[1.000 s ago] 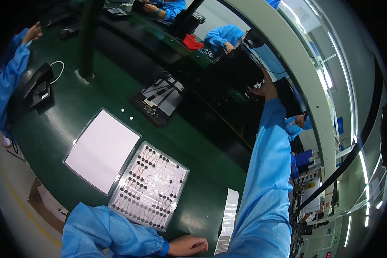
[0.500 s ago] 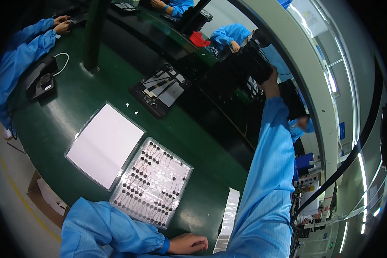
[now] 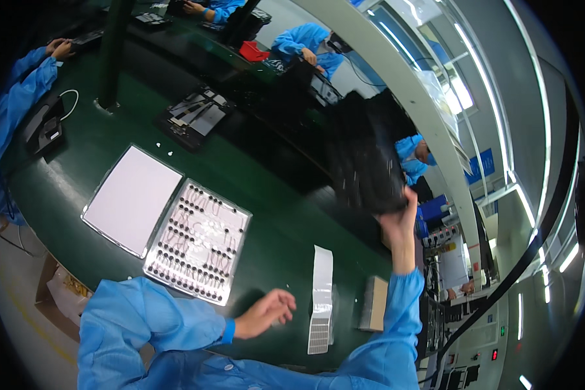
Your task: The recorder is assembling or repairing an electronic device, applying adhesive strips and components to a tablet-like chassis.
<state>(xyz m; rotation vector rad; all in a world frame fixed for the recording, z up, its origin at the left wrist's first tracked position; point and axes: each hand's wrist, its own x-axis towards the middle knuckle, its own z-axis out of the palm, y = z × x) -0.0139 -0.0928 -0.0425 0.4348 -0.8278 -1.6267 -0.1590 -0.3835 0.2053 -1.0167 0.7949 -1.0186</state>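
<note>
My right hand (image 3: 400,221) grips a stack of black flat panels (image 3: 364,159) from below, raised over the right side of the bench. Motion blur hides what kind of panels they are. My left hand (image 3: 266,315) hovers over the green bench with its fingers loosely apart and nothing in it. Beside it lies a clear-edged tray (image 3: 236,259) carrying rows of small round black parts with thin wires. A strip of white labels (image 3: 322,286) is to the right of my left hand.
A blank white sheet (image 3: 133,201) adjoins the tray. Farther back lies an opened tablet (image 3: 198,119). A small cardboard box (image 3: 374,304) stands near my right forearm. Co-workers in blue sit across and at the far left, near a black device (image 3: 49,130). A dark post (image 3: 114,65) rises from the bench.
My right hand has drawn the black stack nearer, from the far right of the bench. My left hand has lifted and its fingers have opened. The view has shifted, showing the box.
</note>
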